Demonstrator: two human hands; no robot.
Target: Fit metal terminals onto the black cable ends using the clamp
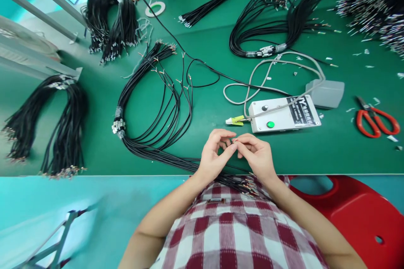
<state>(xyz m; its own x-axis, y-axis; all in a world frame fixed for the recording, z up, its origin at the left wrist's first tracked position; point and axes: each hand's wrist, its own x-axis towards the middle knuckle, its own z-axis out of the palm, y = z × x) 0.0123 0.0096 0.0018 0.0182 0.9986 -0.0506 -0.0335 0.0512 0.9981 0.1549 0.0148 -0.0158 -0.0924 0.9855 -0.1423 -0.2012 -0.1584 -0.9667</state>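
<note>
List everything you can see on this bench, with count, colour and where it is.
wire bundles: several, black, spread over the table's left, middle and far side
control box: one, white with a green button, just beyond the hands
pedal: one, grey, right of the box, on a grey cable
scissors: one pair, red-handled, far right
tape roll: one, white, far side
table: one, green
stool: one, red, lower right
left hand: pinching a wire end
right hand: fingertips meeting the left's
</note>
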